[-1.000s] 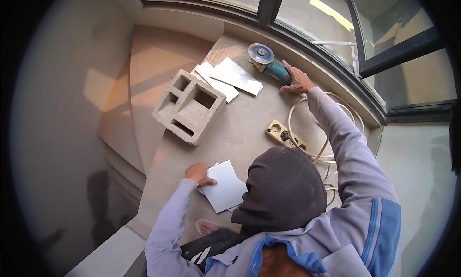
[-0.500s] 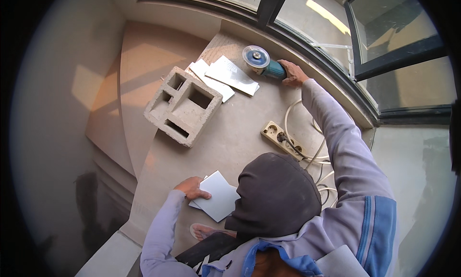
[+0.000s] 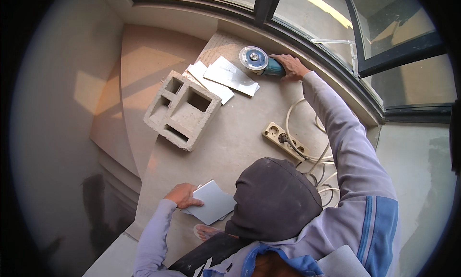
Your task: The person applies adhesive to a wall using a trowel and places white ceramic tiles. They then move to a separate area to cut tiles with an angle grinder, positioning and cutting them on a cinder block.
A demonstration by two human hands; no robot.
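My right hand [image 3: 292, 67] reaches far forward and grips the rear of a teal angle grinder [image 3: 274, 68]. Its round disc points left, beside a few white tile pieces [image 3: 230, 75] lying flat. Close to my body, my left hand [image 3: 182, 196] pinches two overlapping pale grey tiles [image 3: 211, 203] at their left edge, thumb on top. The dark head covering [image 3: 273, 200] comes near the tiles' right corner. A hollow concrete block [image 3: 185, 111] with several openings stands between the hands, on the left.
A cream power strip [image 3: 283, 140] with a plug in it lies at the middle right, white and black cables [image 3: 319, 159] looping beside it. Stair steps [image 3: 144, 85] drop away on the left. A dark-framed window [image 3: 331, 51] stands open along the far right.
My left hand has shifted slightly left and down with the tiles. The grinder has moved a little left, and my right hand's grip on it has shifted slightly.
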